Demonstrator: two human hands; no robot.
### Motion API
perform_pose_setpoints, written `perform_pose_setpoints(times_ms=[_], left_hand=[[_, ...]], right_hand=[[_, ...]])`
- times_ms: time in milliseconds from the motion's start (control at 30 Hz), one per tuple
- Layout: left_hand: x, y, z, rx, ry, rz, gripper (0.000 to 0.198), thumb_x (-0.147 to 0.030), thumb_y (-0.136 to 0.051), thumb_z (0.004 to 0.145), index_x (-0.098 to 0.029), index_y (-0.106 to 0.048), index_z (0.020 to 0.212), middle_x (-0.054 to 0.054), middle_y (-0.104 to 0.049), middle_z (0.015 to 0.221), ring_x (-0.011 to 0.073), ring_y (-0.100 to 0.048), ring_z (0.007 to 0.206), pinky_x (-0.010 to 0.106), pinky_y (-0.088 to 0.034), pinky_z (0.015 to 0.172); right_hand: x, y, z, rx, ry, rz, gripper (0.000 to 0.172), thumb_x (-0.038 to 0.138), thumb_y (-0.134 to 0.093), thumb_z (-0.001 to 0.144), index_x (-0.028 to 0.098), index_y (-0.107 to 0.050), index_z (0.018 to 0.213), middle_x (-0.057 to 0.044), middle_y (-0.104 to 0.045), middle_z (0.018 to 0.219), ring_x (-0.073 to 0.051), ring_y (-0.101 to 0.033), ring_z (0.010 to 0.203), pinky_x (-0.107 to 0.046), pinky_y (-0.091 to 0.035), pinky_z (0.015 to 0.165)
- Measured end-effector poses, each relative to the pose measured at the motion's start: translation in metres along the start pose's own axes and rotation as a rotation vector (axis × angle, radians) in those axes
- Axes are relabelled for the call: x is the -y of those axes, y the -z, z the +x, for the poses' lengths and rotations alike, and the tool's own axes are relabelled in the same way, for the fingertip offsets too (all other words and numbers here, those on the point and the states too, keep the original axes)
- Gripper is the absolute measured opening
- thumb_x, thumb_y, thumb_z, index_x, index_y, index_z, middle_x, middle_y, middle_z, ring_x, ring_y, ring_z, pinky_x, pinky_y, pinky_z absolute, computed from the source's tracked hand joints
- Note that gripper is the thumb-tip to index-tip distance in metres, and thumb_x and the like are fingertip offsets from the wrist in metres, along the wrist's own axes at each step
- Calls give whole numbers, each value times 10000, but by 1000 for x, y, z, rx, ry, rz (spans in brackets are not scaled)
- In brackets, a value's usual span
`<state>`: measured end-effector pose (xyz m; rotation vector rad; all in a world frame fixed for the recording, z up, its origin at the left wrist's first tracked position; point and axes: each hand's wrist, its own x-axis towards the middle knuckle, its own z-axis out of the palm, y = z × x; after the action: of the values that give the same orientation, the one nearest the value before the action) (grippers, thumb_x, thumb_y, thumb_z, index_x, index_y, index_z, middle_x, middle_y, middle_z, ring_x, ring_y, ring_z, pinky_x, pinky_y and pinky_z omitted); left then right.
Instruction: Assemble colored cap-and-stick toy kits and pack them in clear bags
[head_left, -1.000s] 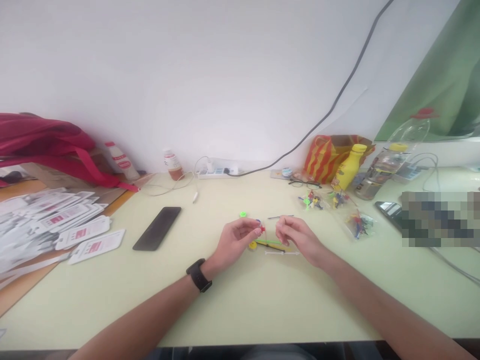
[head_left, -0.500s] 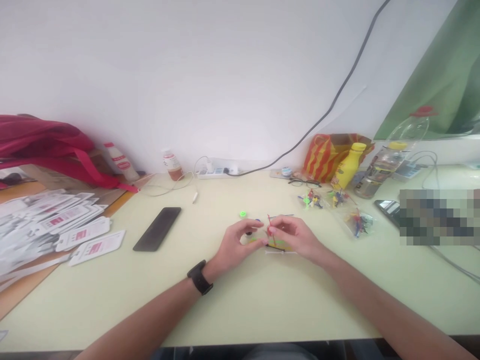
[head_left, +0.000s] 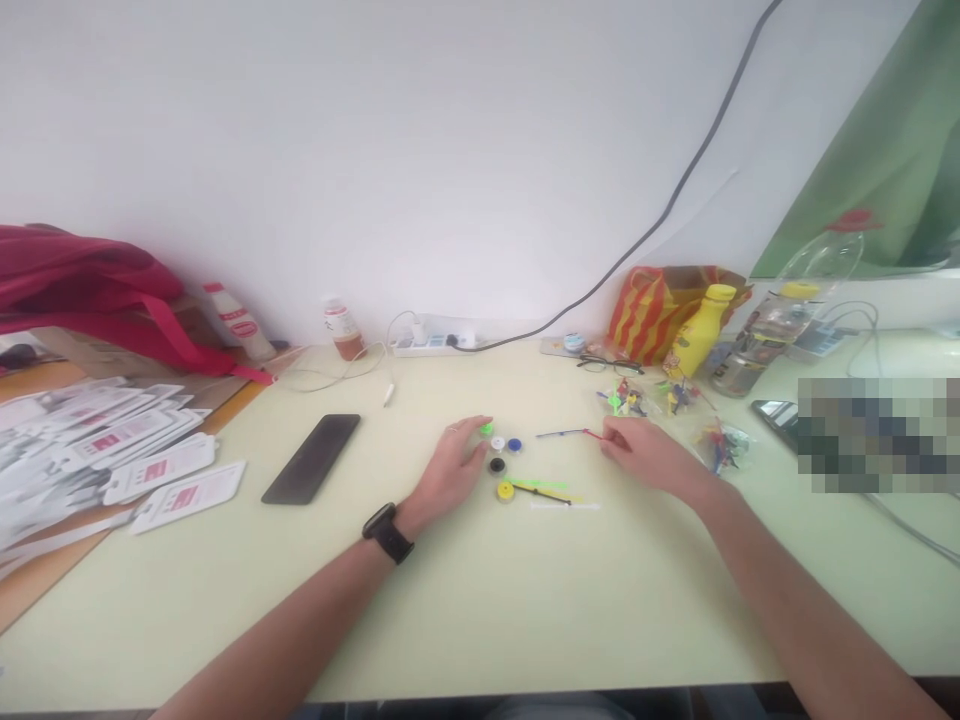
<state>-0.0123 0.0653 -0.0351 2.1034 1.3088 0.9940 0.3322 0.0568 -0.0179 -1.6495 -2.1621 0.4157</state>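
Note:
My left hand (head_left: pixel 448 466), with a black watch on its wrist, lies low on the pale green table (head_left: pixel 480 600) with fingers reaching to a small green wheel (head_left: pixel 486 429). Beside it lie a blue wheel (head_left: pixel 514 445), a white wheel (head_left: pixel 498 443), a black wheel (head_left: pixel 496 465) and a yellow wheel (head_left: pixel 505 490). My right hand (head_left: pixel 643 452) pinches the end of a thin red stick (head_left: pixel 594 434) that lies next to a dark stick (head_left: pixel 559 434). Green, yellow and white sticks (head_left: pixel 551 492) lie between my hands.
A black phone (head_left: pixel 312 457) lies to the left. White packets (head_left: pixel 112 450) pile at the far left by a red bag (head_left: pixel 90 290). Small bags of coloured parts (head_left: pixel 675 410), glasses, a yellow bottle (head_left: pixel 697 335), a clear bottle and a power strip (head_left: pixel 435 343) sit along the back.
My hands have moved apart. The left went down to the green wheel on the table; the right carried the red stick out to the right beside the dark stick.

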Motion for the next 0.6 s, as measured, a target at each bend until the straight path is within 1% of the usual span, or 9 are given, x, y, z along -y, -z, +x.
perform_pose_setpoints(times_ms=[33,100,167,233,300,367,433,500,600], left_hand=[[-1,0,-1,13,-16,21,395,-329,-543,1025,-243,-608,1404,110,-593,1466,296,-501,1389,495,-368,1193],[-6,0,-3,56,-49,78,414,-362,-516,1046,-273,-579,1446,91,-516,1552,299,-405,1471,510,-337,1222],[-11,1,-5,121,-76,158,432,-401,-497,1056,-301,-560,1472,68,-446,1612,321,-291,1533,544,-319,1232],[-16,0,-7,186,-103,238,451,-434,-498,1053,-309,-552,1483,57,-395,1646,359,-200,1560,591,-300,1233],[-19,-1,-8,223,-132,287,445,-450,-510,1046,-303,-573,1461,60,-392,1647,386,-179,1556,623,-295,1225],[-20,-3,-9,221,-152,295,392,-432,-526,1040,-287,-626,1390,65,-442,1611,388,-213,1536,620,-314,1214],[-20,-4,-8,195,-168,273,308,-386,-548,1031,-267,-683,1282,65,-517,1543,375,-263,1506,600,-341,1201],[-20,-6,-8,173,-189,234,225,-336,-570,1020,-253,-716,1170,58,-575,1474,358,-310,1473,582,-358,1191],[-20,-8,-7,169,-222,176,159,-285,-585,1011,-243,-728,1066,50,-620,1409,334,-355,1432,560,-381,1174]], right_hand=[[-2,-2,0,-4,-16,-38,170,277,-599,928,230,-547,773,-20,-651,724,-194,-574,652,-302,-354,588],[-4,-4,1,-57,-39,-134,39,274,-606,921,237,-601,908,-19,-673,760,-207,-599,675,-308,-371,598],[-3,-7,3,-156,-9,-229,113,257,-596,923,235,-625,1030,-34,-701,834,-234,-634,766,-336,-423,664],[2,-12,6,-242,99,-272,181,226,-568,941,218,-640,1107,-68,-726,994,-268,-648,959,-385,-472,814],[10,-20,8,-270,233,-277,246,204,-535,968,206,-645,1188,-91,-711,1161,-288,-599,1144,-422,-460,955],[18,-30,11,-251,321,-286,282,201,-513,993,212,-642,1244,-95,-686,1245,-297,-551,1224,-441,-442,1011],[26,-38,13,-218,354,-302,249,183,-495,1007,219,-663,1187,-90,-688,1232,-295,-543,1215,-451,-431,1021],[32,-42,16,-189,355,-301,203,157,-480,1014,212,-669,1062,-82,-704,1155,-286,-558,1166,-456,-418,1024],[39,-43,16,-178,329,-256,176,153,-463,1022,204,-620,960,-76,-706,1027,-280,-575,1097,-462,-414,992]])
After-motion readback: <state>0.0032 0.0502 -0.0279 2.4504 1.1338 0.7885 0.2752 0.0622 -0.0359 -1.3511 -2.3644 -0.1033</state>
